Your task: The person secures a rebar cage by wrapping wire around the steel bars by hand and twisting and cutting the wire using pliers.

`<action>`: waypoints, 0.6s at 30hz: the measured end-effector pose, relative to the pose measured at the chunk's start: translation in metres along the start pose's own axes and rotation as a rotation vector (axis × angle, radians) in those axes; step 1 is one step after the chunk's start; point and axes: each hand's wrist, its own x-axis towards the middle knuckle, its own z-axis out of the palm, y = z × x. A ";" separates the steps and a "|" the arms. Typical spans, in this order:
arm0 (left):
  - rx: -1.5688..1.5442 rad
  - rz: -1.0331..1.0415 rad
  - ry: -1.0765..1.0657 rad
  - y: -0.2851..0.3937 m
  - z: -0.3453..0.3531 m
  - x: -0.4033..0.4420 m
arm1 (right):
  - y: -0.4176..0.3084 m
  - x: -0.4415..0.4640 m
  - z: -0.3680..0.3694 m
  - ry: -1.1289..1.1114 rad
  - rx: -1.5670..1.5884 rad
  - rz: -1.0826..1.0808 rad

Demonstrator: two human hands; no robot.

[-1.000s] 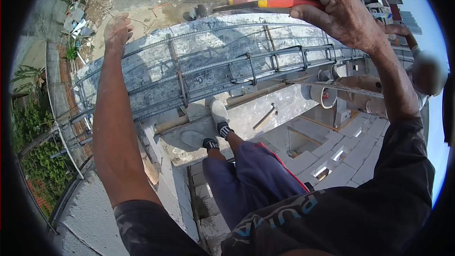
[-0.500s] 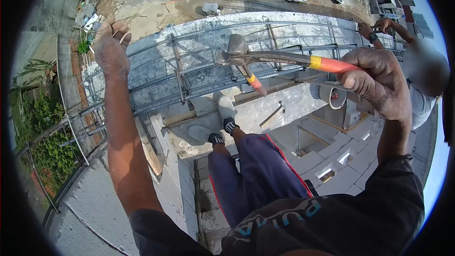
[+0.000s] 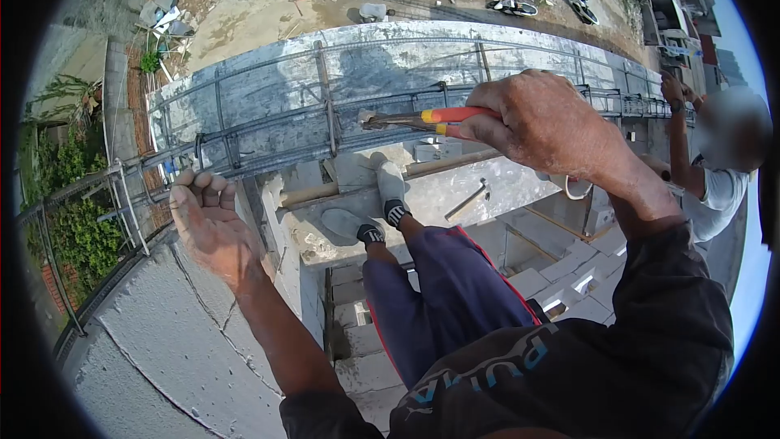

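Note:
My right hand [image 3: 544, 126] is wrapped round the red and yellow handles of a pair of pincers [image 3: 447, 116]. Their dark jaws point left, over the long bars of a rebar cage [image 3: 327, 97]. Lower on the left, my left hand [image 3: 213, 223] is turned palm up near the cage's left part, its fingers loosely bent and apart. No object shows in it. Behind the cage stands a grey, stained formwork board [image 3: 268, 73].
A hammer [image 3: 467, 202] lies on the concrete ledge [image 3: 512, 187] beside my feet [image 3: 390, 183]. Right of it is a white bucket [image 3: 578, 187]. Another person [image 3: 719, 187] works at the cage's right end. Beyond the board, the ground [image 3: 244, 24] lies far below.
My right hand has moved left and turned over, bringing the pincers' jaws to the cage. My left hand has come down from above the board; the thin wire seen by its fingers no longer shows.

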 end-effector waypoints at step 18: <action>0.895 0.004 -0.285 0.017 0.026 -0.008 | 0.000 0.039 0.051 0.236 -0.272 -0.116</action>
